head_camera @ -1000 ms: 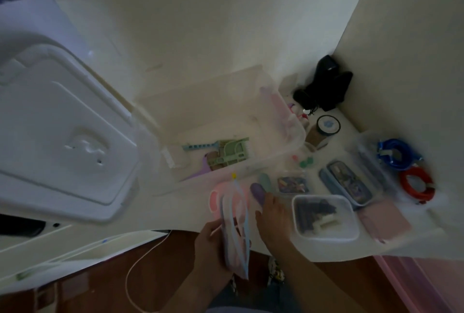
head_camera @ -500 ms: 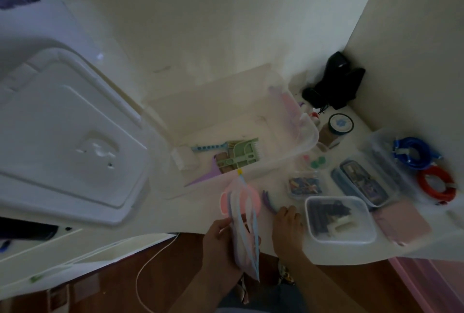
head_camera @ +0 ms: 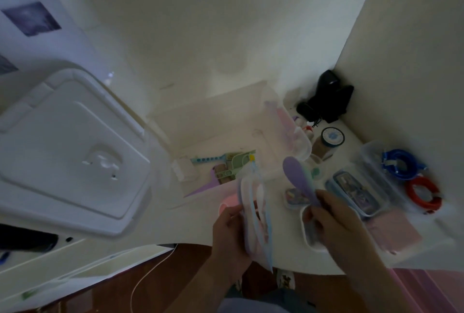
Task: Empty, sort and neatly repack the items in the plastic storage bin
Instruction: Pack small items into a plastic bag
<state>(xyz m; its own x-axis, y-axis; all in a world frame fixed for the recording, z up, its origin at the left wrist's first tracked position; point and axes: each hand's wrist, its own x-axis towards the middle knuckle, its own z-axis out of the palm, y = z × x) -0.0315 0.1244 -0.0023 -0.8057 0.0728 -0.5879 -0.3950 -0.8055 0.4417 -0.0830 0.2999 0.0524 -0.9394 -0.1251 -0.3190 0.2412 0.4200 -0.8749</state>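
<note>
The clear plastic storage bin (head_camera: 291, 122) stands open at the back of the white table, with a green comb-like piece (head_camera: 236, 164) and a purple pointed piece (head_camera: 206, 186) lying inside. My left hand (head_camera: 229, 235) grips a bundle of flat pastel hoops (head_camera: 256, 214), held upright over the table's front edge. My right hand (head_camera: 334, 222) pinches the handle of a purple spoon-shaped tool (head_camera: 297, 177), raised above the table with its rounded end toward the bin.
The bin's white lid (head_camera: 70, 147) leans at the left. To the right lie a white-rimmed box (head_camera: 305, 235), a small tin (head_camera: 295, 197), a blue case (head_camera: 354, 192), blue (head_camera: 401, 164) and red (head_camera: 424, 194) rings, a tape roll (head_camera: 332, 137) and a black device (head_camera: 329, 97).
My right hand has picked the purple tool up off the table and raised it. The left hand keeps its hold on the hoop bundle. The view has shifted.
</note>
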